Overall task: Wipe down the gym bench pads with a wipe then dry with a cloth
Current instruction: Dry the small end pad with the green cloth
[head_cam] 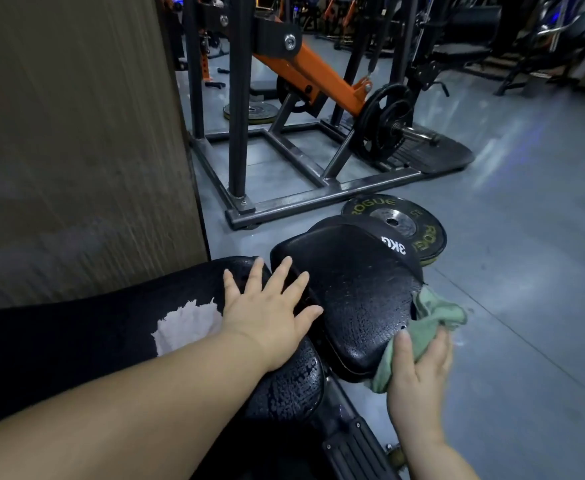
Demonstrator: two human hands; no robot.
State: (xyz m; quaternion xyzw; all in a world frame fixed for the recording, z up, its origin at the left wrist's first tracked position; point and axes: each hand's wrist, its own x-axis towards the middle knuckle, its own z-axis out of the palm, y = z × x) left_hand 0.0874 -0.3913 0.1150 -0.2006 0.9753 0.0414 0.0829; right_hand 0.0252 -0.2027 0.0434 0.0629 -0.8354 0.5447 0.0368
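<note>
A black bench seat pad [350, 299] with cracked vinyl lies ahead of me, and the longer back pad [111, 341] runs to the left with a torn patch showing white foam [187, 323]. My left hand [267, 317] rests flat with straight, spread fingers across the gap between the two pads. My right hand [419, 375] holds a green cloth [433, 327] against the right edge of the seat pad, fingers over the cloth. Wet droplets shine on the near end of the back pad.
A Rogue weight plate [419, 230] lies on the grey floor just beyond the seat pad. A steel and orange machine frame [305, 188] with a loaded plate [384, 123] stands behind. A brown wall panel [76, 133] fills the left. The bench's metal frame [350, 448] shows below.
</note>
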